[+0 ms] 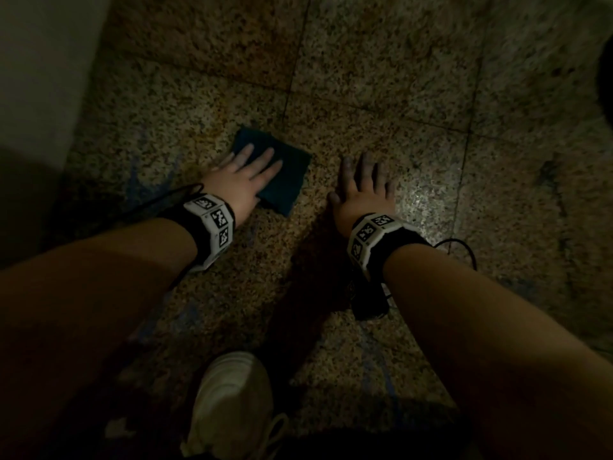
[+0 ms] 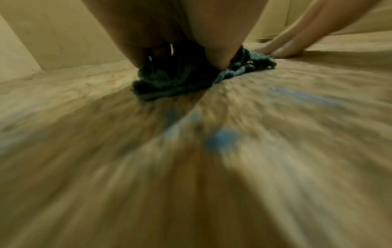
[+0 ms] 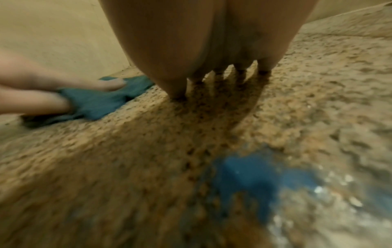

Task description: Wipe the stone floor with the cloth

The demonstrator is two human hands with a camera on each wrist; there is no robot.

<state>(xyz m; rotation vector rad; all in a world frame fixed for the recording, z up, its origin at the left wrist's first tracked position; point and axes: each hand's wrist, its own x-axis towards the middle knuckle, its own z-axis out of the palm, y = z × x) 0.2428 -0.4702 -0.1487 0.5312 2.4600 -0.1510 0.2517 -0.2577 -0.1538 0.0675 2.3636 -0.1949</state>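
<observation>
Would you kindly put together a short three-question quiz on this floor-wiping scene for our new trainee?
1. True or false: the left hand presses the cloth flat with straight fingers.
2. What does the right hand rest on? A) the cloth B) the bare stone floor C) the white shoe
3. Fill in: the smears on the floor near the hands, seen in the wrist views, are ____ in colour.

Key: 1 true. 2 B; that hand lies flat on the stone, apart from the cloth. 3 blue.
</observation>
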